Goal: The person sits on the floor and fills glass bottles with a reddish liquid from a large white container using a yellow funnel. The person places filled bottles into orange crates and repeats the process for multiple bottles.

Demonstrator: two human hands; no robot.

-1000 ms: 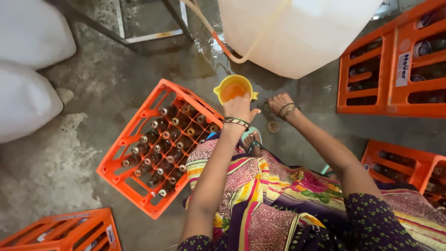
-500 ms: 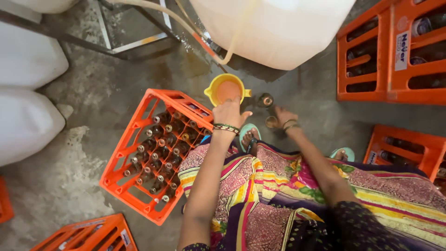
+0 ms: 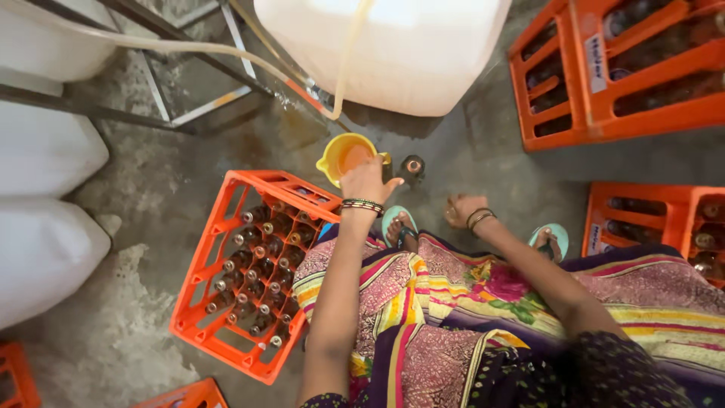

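Since half a second ago, the right hand [image 3: 461,209] has drawn back from the dark glass bottle [image 3: 411,168] toward the person's knee, while the left hand [image 3: 368,180] stays at the yellow funnel [image 3: 346,156]. The view has also tipped slightly, bringing more of the white tank [image 3: 393,53] into sight.

Left fingers are curled over the near rim of the funnel, touching it; whether they fully grip it cannot be told. Right fingers are closed loosely, and it is unclear if they hold anything small.

The funnel sits on the wet concrete floor [image 3: 151,181], just beside the bottle, and holds orange liquid. A pale hose [image 3: 343,75] runs down from the tank to the funnel's rim. The bottle stands upright with its mouth open; its fill level cannot be seen.

Judging from this, the funnel could overflow if the hose keeps running while unattended, spilling onto the floor beside the person's sandalled feet [image 3: 399,227]. The lone bottle could also tip if a hand or foot knocks it, since nothing steadies it.

To the left, an orange crate [image 3: 219,227] holds rows of upright brown bottles, some cells near its upper edge apparently empty. More orange crates [image 3: 604,75] stacked at the upper right hold bottles lying on their sides, and another crate [image 3: 649,204] at the right holds several more. Large white containers [image 3: 45,249] sit at the left edge.
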